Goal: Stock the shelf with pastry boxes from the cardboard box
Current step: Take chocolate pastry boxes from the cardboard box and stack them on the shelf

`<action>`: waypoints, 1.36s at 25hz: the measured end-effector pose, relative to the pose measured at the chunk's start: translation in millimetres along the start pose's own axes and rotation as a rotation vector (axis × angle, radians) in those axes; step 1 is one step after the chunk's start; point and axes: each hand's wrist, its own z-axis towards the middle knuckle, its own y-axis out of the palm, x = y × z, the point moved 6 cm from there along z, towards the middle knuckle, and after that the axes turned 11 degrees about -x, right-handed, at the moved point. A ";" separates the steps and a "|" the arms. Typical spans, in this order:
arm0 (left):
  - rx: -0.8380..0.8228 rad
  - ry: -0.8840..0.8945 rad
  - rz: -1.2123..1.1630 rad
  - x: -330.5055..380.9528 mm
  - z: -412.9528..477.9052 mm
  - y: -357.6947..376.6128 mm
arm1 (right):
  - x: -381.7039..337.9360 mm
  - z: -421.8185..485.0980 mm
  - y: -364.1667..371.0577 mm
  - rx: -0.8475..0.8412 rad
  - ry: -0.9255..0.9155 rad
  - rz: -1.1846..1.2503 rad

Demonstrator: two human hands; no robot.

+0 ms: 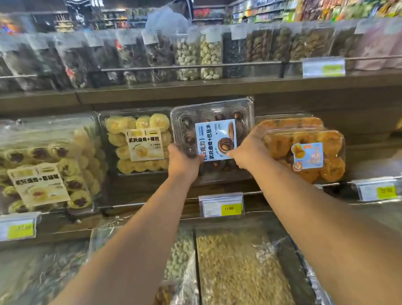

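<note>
A clear plastic box of chocolate pastries (214, 128) with a blue-and-white label stands tilted against the back of the middle shelf (368, 149). My left hand (183, 163) grips its lower left edge and my right hand (248, 152) grips its lower right edge. To its left stands a box of yellow pastries (138, 141), and further left a box of jam-centred pastries (44, 166). A box of orange pastries (308, 147) lies right beside my right hand. The cardboard box is out of view.
A price tag (221, 205) hangs on the shelf rail below the held box. Jars of nuts and dried goods (198, 55) fill the upper shelf. Bagged grains (237, 266) lie on the lower shelf. A person (168, 17) stands behind the shelving.
</note>
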 end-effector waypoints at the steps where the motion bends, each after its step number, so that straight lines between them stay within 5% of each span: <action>1: -0.019 -0.018 0.021 -7.4 7.5 6.1 | 4.5 2.9 10.5 0.001 0.006 0.029; 8: -0.001 -0.085 0.190 -40.0 25.1 10.5 | 16.0 10.8 61.0 -0.058 -0.031 -0.111; 15: -0.122 -0.265 0.607 -30.3 13.3 -0.9 | 22.3 -1.1 56.5 -0.228 -0.084 -0.194; 27: -0.167 -0.227 0.558 -13.6 -78.1 4.1 | 37.7 -100.2 29.7 -0.250 -0.192 0.029; 34: -0.145 0.140 0.485 7.4 -150.4 43.1 | 85.0 -157.3 4.6 -0.118 -0.177 0.167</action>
